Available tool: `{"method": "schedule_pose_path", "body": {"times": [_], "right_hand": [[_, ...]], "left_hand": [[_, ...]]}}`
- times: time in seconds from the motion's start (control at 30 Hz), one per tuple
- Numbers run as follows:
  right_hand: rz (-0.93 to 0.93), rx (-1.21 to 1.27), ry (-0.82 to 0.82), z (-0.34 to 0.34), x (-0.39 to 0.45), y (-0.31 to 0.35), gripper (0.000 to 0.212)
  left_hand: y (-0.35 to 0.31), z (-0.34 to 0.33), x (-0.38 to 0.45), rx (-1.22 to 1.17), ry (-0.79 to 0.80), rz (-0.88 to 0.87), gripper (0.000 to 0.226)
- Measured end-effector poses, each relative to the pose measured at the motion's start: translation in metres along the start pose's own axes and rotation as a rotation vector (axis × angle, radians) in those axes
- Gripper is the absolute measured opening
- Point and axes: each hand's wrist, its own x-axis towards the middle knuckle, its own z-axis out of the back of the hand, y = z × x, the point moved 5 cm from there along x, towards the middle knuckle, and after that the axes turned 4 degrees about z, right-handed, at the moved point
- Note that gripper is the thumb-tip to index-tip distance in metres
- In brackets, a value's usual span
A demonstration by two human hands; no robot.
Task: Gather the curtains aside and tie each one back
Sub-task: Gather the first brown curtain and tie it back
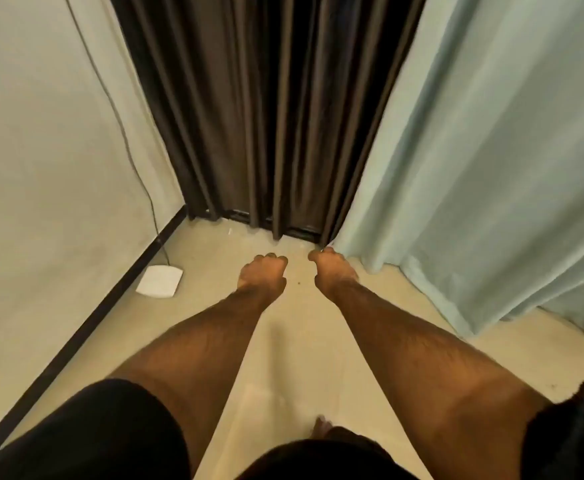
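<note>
Dark brown curtain (pixel 266 109), pale teal curtain (pixel 491 150)

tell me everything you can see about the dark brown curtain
The dark brown curtain hangs in deep vertical folds from the top of the view to the floor, where its hem sits just above a dark track. The fabric looks heavy, smooth and opaque. It fills the corner between the pale wall on the left and the light green curtain on the right, whose edge meets it. It hangs loose, not tied. The right hand is close to its lower right edge; contact is unclear.
</note>
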Motion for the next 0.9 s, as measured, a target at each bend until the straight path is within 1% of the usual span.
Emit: {"method": "schedule_pose_path", "body": {"times": [0.03,0.1,0.23,0.47,0.67,0.73,0.8,0.9], "right_hand": [[0.003,-0.021,0.036,-0.007,0.011,0.009,0.053],[0.017,-0.025,0.066,-0.023,0.036,0.024,0.051],[0.058,-0.036,0.137,-0.049,0.099,0.056,0.051],[0.154,-0.05,0.213,-0.06,0.227,0.128,0.051],[0.261,-0.11,0.273,-0.057,0.318,0.191,0.037],[0.282,-0.122,0.268,-0.056,0.351,0.209,0.033],[0.278,-0.131,0.265,-0.058,0.385,0.222,0.032],[0.249,-0.129,0.254,-0.063,0.432,0.242,0.033]], "left_hand": [[0.013,-0.006,0.002,0.017,0.049,0.03,0.038],[0.04,-0.023,0.013,0.002,0.086,0.073,0.039],[0.097,-0.037,0.048,-0.006,0.11,0.131,0.039],[0.199,-0.004,0.131,-0.057,0.114,0.264,0.042],[0.281,0.02,0.186,-0.09,0.104,0.366,0.041],[0.311,0.024,0.205,-0.108,0.11,0.396,0.041],[0.337,0.026,0.232,-0.117,0.126,0.4,0.04],[0.369,0.032,0.281,-0.123,0.111,0.351,0.041]]}}
